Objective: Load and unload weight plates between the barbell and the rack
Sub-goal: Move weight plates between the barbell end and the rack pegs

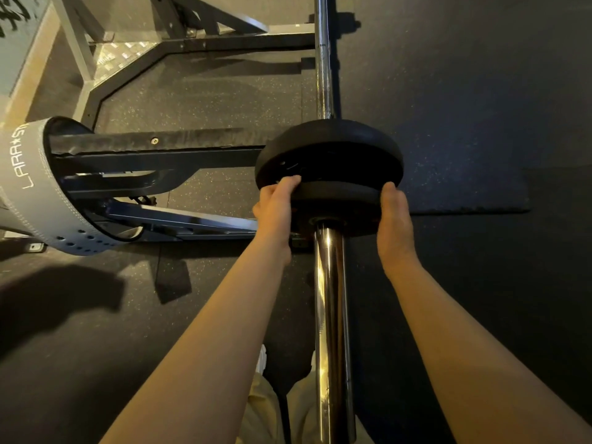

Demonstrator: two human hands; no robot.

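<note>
A chrome barbell sleeve (331, 315) runs straight away from me up the middle of the view, and its thinner shaft (324, 59) continues beyond the plates. Two black weight plates sit on the sleeve. The larger plate (330, 145) is farther along the bar; the smaller plate (336, 195) is nearer to me, right against it. My left hand (277, 206) grips the smaller plate's left rim, fingers curled over the edge. My right hand (395, 219) holds its right rim. Both forearms reach in from below.
The black steel rack frame (160, 149) stretches across the left, with grey uprights (73, 43) behind. A grey lifting belt (35, 187) is wrapped around the rack's arm at far left. Dark rubber flooring (464, 107) lies to the right. My light trousers show at bottom centre.
</note>
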